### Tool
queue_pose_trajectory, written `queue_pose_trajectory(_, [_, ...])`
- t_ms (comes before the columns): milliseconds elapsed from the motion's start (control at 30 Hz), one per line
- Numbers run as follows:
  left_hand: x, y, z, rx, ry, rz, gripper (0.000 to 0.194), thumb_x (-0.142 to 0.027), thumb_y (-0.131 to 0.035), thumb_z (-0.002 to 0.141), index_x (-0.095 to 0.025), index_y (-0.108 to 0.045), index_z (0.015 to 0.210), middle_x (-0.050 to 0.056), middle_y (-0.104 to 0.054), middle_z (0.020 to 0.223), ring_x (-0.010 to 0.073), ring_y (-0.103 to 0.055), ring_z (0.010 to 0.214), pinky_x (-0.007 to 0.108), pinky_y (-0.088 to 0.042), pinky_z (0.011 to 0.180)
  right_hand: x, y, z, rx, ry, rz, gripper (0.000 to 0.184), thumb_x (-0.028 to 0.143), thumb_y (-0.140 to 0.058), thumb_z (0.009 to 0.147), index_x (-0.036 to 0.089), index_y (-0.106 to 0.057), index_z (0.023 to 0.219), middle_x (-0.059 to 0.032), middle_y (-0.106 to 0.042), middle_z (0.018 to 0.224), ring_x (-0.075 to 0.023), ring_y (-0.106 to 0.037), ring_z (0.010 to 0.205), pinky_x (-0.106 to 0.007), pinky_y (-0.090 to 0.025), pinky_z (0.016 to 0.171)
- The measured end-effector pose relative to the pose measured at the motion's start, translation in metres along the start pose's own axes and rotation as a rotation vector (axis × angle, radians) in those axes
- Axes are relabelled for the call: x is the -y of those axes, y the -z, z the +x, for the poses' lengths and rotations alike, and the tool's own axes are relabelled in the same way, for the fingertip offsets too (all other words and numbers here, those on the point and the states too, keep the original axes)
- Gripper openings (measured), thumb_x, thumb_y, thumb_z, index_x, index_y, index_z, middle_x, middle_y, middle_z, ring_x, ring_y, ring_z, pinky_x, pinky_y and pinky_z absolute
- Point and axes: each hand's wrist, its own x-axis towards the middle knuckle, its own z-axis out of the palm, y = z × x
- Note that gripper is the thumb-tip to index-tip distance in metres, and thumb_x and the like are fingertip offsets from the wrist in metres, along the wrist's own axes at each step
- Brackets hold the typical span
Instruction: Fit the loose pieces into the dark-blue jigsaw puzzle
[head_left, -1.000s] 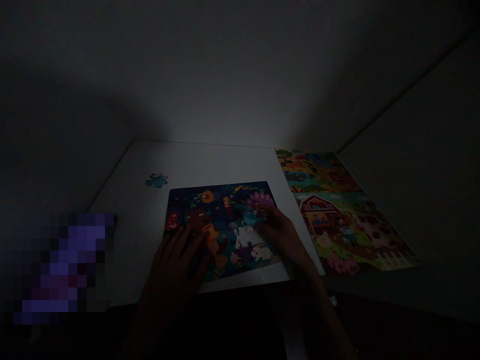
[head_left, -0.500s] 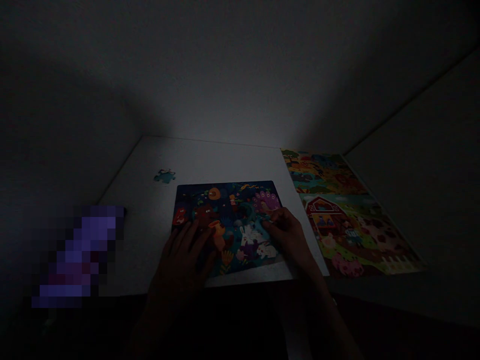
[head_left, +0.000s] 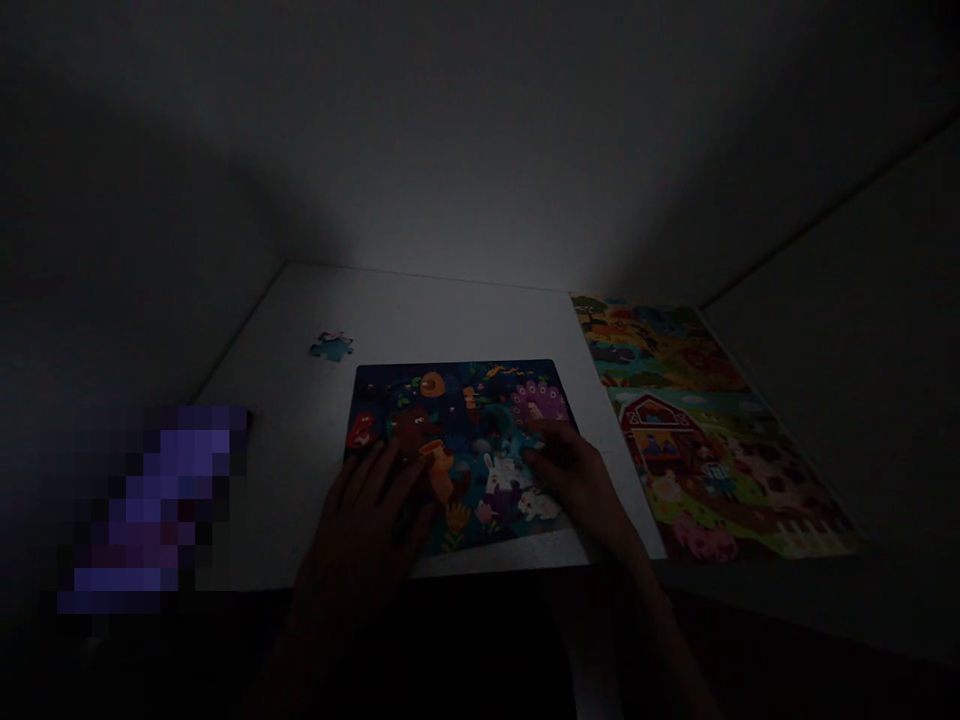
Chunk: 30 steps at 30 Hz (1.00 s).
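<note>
The puzzle [head_left: 466, 445] lies flat on the white table [head_left: 435, 318], toward its near edge, its dark scene showing a bear [head_left: 414, 428], white rabbits [head_left: 496, 472] and a purple peacock [head_left: 541, 399]. The left hand [head_left: 367, 510] rests over the puzzle's near left part, fingers spread and laid out flat, the tips just below the bear. The right hand [head_left: 579, 482] is at the right side, below the peacock, with thumb and forefinger brought close together over the puzzle; the light is so dim that I cannot tell whether they pinch a piece. A loose piece (bluish, with a paler top) [head_left: 331, 347] sits on the table beyond the puzzle's far left corner, well apart from both hands. Along the table's right side lie a safari picture [head_left: 660, 345] and, nearer, a farm picture [head_left: 727, 475], while a pixelated purple patch [head_left: 154, 505] covers something at the left
</note>
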Motion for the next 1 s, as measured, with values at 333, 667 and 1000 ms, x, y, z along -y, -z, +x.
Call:
queue_pose_trajectory(333, [0.001,-0.001,0.000,0.032,0.022,-0.029,0.044,-0.041,-0.046,0.095,-0.023,-0.054,0.134,0.012,-0.045,0.149,0.0313,-0.043,0.136,0.055,-0.038,0.110,0.002,-0.001,0.000,0.015,0.013,-0.038,0.029,0.039,-0.070,0.078,0.024,-0.065,0.102,0.0018,-0.058,0.074,-0.0151,-0.053,0.067,-0.025,-0.041,0.058])
queue_pose_trajectory(667, [0.002,-0.001,0.001,0.024,-0.005,-0.015,0.044,-0.040,-0.047,0.095,-0.020,-0.055,0.134,0.015,-0.048,0.146,0.0340,-0.044,0.135,0.057,-0.038,0.108,0.003,0.004,0.000,0.055,0.062,-0.057,0.036,0.030,-0.063,0.083,0.031,-0.069,0.118,-0.0015,-0.064,0.130,-0.0256,-0.056,0.121,-0.046,-0.042,0.103])
queue_pose_trajectory(1000, [0.002,-0.002,0.001,-0.029,-0.037,-0.004,0.044,-0.038,-0.048,0.095,-0.018,-0.054,0.133,0.018,-0.050,0.143,0.0343,-0.045,0.134,0.057,-0.038,0.108,0.001,0.009,-0.001,0.177,0.080,0.026,0.054,0.024,-0.068,0.080,0.036,-0.058,0.132,0.0024,-0.054,0.142,-0.0254,-0.046,0.134,-0.050,-0.033,0.113])
